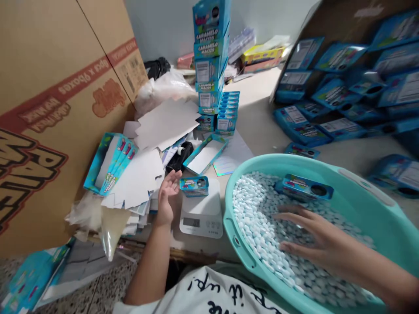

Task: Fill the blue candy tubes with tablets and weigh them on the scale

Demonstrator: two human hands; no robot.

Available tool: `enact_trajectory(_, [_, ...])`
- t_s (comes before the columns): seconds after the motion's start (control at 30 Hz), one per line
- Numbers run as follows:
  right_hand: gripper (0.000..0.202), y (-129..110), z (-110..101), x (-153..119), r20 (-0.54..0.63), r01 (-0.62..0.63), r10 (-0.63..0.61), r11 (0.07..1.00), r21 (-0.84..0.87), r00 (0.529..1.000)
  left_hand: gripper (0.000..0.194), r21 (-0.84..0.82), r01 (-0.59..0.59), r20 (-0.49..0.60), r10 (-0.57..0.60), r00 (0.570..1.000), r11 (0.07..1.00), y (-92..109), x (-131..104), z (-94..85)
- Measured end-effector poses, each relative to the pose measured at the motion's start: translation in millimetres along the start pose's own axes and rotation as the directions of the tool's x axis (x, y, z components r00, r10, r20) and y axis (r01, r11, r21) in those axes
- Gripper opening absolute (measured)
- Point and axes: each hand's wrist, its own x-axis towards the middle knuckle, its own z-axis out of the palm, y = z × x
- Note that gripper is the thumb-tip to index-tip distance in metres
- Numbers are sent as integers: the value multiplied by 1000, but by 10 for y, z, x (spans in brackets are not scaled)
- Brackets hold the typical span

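Note:
My left hand (167,198) is raised just left of a kitchen scale (201,222), its fingers loosely apart and nothing in them. On the scale's plate lies a small blue candy box (194,186), close to my fingertips. My right hand (309,235) reaches over the pale candies (258,226) in a turquoise tub (356,174). Its fingers are spread, and no held thing shows; whether the fingertips touch the candies I cannot tell. Another blue candy box (306,187), with a dark round opening, rests on the candies beyond that hand.
A tall stack of blue boxes (209,65) stands at the back. Flat white cardboard pieces (166,124) and an open blue tray (206,155) lie left of it. A large carton (65,109) borders the left. More blue boxes (337,93) fill a carton at right.

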Motion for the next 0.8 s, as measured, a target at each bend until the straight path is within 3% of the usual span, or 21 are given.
enact_trajectory(0.2, [63, -121, -91, 12, 111, -121, 120, 993, 10, 987, 74, -95, 54, 25, -52, 998, 994, 45, -20, 47])
enact_trajectory(0.37, [57, -183, -128, 34, 168, -132, 125, 991, 30, 978, 70, -112, 77, 94, -67, 993, 991, 77, -17, 54])
enact_trajectory(0.57, [42, -256, -107, 127, 80, -203, 201, 979, 17, 976, 69, -116, 101, 112, -88, 990, 988, 113, -27, 83])
enact_trajectory(0.8, [38, -271, -136, 97, -1, -130, 131, 990, -52, 991, 67, -87, 94, 141, -81, 987, 992, 85, -42, 83])
